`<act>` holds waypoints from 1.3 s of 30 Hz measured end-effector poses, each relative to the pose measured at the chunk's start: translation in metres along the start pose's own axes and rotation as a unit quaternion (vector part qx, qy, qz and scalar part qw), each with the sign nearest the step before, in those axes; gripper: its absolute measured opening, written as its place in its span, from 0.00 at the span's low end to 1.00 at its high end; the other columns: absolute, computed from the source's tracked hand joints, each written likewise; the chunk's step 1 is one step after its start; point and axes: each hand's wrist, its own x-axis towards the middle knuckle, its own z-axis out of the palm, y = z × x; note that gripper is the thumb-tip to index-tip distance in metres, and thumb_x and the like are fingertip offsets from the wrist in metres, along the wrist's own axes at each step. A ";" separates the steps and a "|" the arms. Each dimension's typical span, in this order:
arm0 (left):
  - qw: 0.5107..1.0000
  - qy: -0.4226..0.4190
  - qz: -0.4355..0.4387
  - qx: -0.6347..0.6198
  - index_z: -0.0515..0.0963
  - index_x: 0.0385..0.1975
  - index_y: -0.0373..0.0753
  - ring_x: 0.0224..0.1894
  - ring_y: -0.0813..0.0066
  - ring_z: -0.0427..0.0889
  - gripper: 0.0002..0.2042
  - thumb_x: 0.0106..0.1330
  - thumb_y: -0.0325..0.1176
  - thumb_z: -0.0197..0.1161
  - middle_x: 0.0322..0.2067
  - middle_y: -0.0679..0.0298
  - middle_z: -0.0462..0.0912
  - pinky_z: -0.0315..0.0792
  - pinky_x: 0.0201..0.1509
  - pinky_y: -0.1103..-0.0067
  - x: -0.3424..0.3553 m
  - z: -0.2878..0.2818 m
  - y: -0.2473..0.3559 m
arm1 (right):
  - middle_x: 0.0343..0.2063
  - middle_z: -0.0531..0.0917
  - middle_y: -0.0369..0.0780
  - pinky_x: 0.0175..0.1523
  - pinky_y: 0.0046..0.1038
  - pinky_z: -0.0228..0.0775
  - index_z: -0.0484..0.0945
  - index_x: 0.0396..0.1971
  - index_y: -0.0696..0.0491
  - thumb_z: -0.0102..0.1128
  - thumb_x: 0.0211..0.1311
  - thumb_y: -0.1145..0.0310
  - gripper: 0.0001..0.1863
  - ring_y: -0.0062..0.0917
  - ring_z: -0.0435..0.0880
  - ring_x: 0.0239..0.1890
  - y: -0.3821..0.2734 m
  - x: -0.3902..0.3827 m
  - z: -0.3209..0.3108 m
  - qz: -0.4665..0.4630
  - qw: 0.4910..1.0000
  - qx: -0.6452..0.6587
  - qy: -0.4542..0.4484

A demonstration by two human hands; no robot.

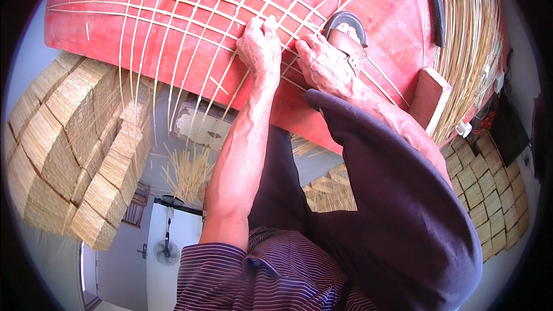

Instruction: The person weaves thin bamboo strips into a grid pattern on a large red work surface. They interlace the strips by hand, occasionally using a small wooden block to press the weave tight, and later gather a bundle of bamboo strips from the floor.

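A loose open grid of thin pale cane strips point(199, 6) lies over a red board point(178, 69). At the near edge of the grid my left hand point(259, 49) is closed, thumb and bent fingers pinching a strip. Just to its right my right hand point(325, 63) rests low on the board with curled fingers, gripping the strips there; the fingertips are partly hidden. My sandaled foot point(348, 35) presses on the strips beside the right hand. Several long strip ends hang past the board's near edge on the left.
Stacks of woven pale pieces point(63, 126) stand at the left, with more point(489, 196) at the right. A large bundle of long strips point(472, 40) leans at the far right, near a reddish block point(431, 99). Cut ends point(187, 170) lie below the board; a fan point(166, 251) stands behind.
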 end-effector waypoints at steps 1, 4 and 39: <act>1.000 -0.015 -0.006 -0.005 0.76 0.24 0.34 0.19 0.62 0.79 0.19 0.68 0.45 0.64 0.18 0.55 0.80 0.71 0.28 0.64 0.001 -0.002 -0.006 | 0.40 0.78 0.49 0.46 0.40 0.75 0.73 0.39 0.58 0.57 0.58 0.75 0.09 0.44 0.79 0.45 0.002 -0.001 0.006 -0.019 1.000 0.004 0.015; 0.989 -0.090 -0.066 -0.101 0.78 0.27 0.33 0.18 0.71 0.80 0.18 0.69 0.44 0.63 0.19 0.58 0.82 0.74 0.26 0.70 0.004 -0.019 -0.001 | 0.38 0.77 0.48 0.44 0.39 0.75 0.72 0.39 0.58 0.57 0.58 0.76 0.09 0.44 0.79 0.42 0.005 0.001 0.010 -0.062 0.997 0.032 0.041; 0.993 -0.004 -0.108 -0.048 0.75 0.14 0.34 0.17 0.60 0.82 0.26 0.67 0.50 0.64 0.13 0.56 0.80 0.71 0.26 0.62 0.061 -0.043 -0.012 | 0.32 0.79 0.50 0.40 0.46 0.74 0.77 0.48 0.54 0.57 0.58 0.72 0.16 0.48 0.82 0.37 0.013 0.062 0.028 -0.042 0.985 0.135 0.101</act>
